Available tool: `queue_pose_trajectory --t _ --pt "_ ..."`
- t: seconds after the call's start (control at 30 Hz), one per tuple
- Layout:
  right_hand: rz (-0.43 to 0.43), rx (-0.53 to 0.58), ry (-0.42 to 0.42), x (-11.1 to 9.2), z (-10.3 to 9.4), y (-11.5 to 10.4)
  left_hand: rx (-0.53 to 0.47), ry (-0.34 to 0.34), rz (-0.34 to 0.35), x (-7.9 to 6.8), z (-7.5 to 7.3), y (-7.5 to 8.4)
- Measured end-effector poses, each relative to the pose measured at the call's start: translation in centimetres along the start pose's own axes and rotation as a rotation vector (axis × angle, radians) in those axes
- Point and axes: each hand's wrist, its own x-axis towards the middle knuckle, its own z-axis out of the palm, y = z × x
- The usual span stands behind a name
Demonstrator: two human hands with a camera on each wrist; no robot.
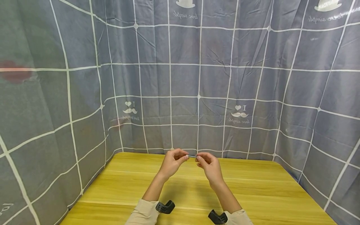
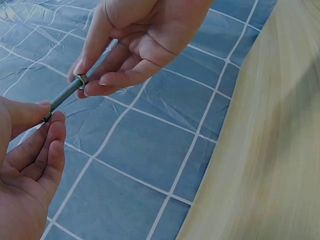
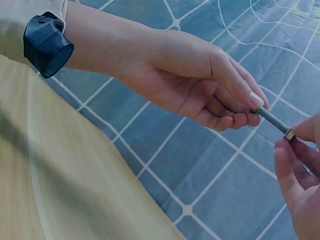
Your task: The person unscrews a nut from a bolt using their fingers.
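A threaded metal bolt (image 2: 64, 96) spans the gap between my two hands, held in the air over the far part of the table. My left hand (image 1: 172, 164) pinches one end between thumb and fingers, which hide most of that end. At the opposite end, a hex nut (image 2: 80, 80) sits around the bolt, and my right hand (image 1: 211, 168) pinches it with thumb and fingertips. The right wrist view also shows the nut (image 3: 289, 134) against the right fingertips. Bare thread shows between the hands.
Below the hands lies a yellow wood-grain table (image 1: 126, 187). A grey curtain (image 1: 182, 81) with white grid lines hangs behind and along both sides. Black camera mounts (image 1: 166, 207) sit on both wrists, by the beige sleeves.
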Motion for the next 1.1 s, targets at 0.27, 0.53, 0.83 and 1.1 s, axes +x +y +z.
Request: queue_pose_trajectory --t 0.27,0.53,0.83,1.1 --pt "0.01 0.027 -0.003 0.06 -0.05 0.04 -0.014 -0.002 0.001 0.02 -0.01 -0.05" --pt "-0.009 0.019 -0.048 0.06 -0.15 0.1 -0.017 -0.005 -0.008 0.02 -0.07 -0.19" --pt "0.066 0.028 -0.035 0.12 -0.07 -0.07 -0.009 -0.004 0.006 0.06 0.02 -0.16" --pt "0.025 0.017 -0.067 0.02 -0.23 -0.18 -0.014 -0.006 0.002 0.08 -0.01 -0.43"
